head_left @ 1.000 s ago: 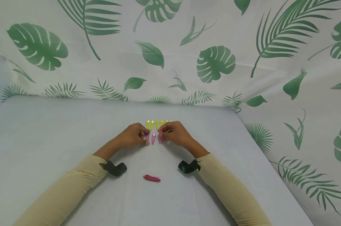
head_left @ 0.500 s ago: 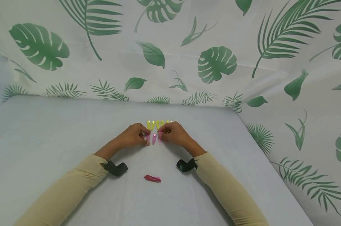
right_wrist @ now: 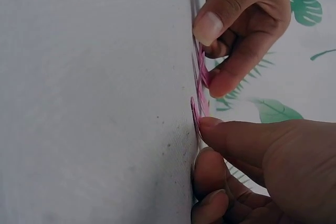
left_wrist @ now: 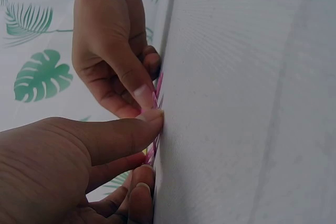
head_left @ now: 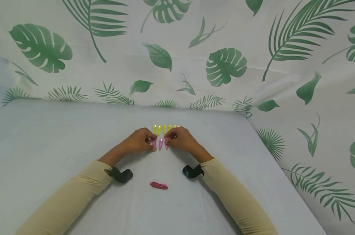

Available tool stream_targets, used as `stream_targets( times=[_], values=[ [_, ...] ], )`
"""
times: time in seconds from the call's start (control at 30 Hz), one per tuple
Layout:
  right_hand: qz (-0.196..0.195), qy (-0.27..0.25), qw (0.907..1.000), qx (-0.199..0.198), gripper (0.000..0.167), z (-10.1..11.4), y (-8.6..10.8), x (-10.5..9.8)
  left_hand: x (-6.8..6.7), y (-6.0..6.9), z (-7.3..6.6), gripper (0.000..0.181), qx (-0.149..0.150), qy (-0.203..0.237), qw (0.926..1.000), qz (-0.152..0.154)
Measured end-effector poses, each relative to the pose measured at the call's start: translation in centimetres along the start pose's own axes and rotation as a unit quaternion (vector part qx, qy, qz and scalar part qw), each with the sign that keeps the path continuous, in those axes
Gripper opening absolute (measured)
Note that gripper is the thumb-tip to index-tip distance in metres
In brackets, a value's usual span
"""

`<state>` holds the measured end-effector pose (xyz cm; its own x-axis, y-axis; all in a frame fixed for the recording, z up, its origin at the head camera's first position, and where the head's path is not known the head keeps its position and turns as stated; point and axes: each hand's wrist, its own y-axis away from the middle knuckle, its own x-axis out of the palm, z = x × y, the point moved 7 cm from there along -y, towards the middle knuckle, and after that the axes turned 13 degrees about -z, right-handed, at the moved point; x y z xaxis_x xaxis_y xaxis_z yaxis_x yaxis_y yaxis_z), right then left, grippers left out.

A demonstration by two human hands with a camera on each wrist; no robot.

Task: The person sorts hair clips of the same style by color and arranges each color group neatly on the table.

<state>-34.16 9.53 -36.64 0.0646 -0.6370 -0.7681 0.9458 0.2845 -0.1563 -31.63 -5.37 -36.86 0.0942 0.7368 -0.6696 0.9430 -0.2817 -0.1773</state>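
Observation:
Three pink snap hair clips lie side by side on the white-covered table in the head view. My left hand (head_left: pixel 139 141) holds the left pink clip (head_left: pixel 153 143) between thumb and fingers. The right pink clip (head_left: pixel 166 144) is pinched by my right hand (head_left: pixel 181 139), its upper part hidden by the fingertips. Between the hands lies the middle pink clip (head_left: pixel 160 144), apart from both. In the left wrist view, the left thumb (left_wrist: pixel 123 136) covers much of the pink clips. The right wrist view has the right thumb (right_wrist: pixel 236 137) against a pink clip (right_wrist: pixel 195 111) near the cloth.
Just beyond the hands, a row of several yellow snap clips (head_left: pixel 164 129) is partly covered by the right hand. Nearer the body lies a red clip (head_left: pixel 159 185) with something pink partly under it. A leaf-patterned sheet (head_left: pixel 192 62) rises behind the table.
My right forearm and its wrist camera have shifted slightly left, while the right fingers stay at the right pink clip. The left hand has kept its place on the left pink clip.

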Motion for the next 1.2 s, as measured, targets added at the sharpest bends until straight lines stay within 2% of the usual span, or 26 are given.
stream_targets(
  times=[0.43, 0.6, 0.83, 1.0, 1.2],
  values=[
    [-0.021, -0.025, 0.9992, 0.022, 0.013, -0.2, 0.4, -0.3, 0.1, -0.1, 0.4, 0.042, -0.012, 0.001, 0.9999, -0.001],
    [-0.019, -0.030, 0.9990, 0.027, 0.013, 0.0, 1.0, -0.5, 0.1, 0.0, 0.3, 0.042, -0.003, 0.006, 1.0000, 0.000],
    [-0.019, -0.033, 0.9993, 0.002, 0.013, 0.9, 2.1, -1.1, 0.0, 0.0, 0.1, 0.042, -0.010, 0.005, 0.9999, -0.002],
    [0.007, -0.046, 0.9987, -0.019, 0.012, 1.2, 3.3, -1.0, 0.0, 0.0, 0.1, 0.042, -0.010, 0.001, 1.0000, 0.001],
    [0.060, -0.077, 0.9939, -0.050, 0.010, 2.1, 5.1, -0.5, 0.1, 0.0, 0.2, 0.042, -0.004, -0.007, 1.0000, -0.001]
  ],
)
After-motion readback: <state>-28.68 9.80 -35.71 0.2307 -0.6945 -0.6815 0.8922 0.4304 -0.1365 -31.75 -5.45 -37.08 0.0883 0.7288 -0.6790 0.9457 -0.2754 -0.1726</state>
